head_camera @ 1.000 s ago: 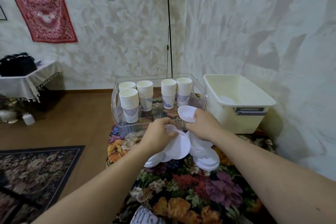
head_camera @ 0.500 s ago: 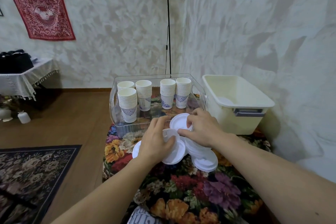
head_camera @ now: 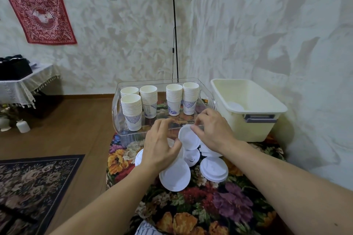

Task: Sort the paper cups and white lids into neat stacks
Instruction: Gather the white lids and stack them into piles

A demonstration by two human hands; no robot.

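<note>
Several stacks of paper cups (head_camera: 131, 108) stand in a clear plastic tray (head_camera: 116, 112) on the flowered table. In front of the tray lie several loose white lids (head_camera: 175, 175), some overlapping. My left hand (head_camera: 160, 149) hovers over the lids with its fingers spread and curled; I cannot tell if it touches them. My right hand (head_camera: 212, 129) pinches the upper edge of one tilted white lid (head_camera: 189, 137) between thumb and fingers. A small pile of lids (head_camera: 214, 169) lies to the right, under my right wrist.
A cream plastic bin (head_camera: 267, 108) with one lid (head_camera: 235, 106) inside stands to the right of the tray, against the wall. A floor lamp pole (head_camera: 174, 44) rises behind the tray. The flowered tablecloth (head_camera: 210, 206) spreads toward me. A wooden floor and a dark rug (head_camera: 28, 181) lie to the left.
My right hand has brought its lid down from near the tray toward the pile. My left hand has lifted slightly off the lids and opened its fingers.
</note>
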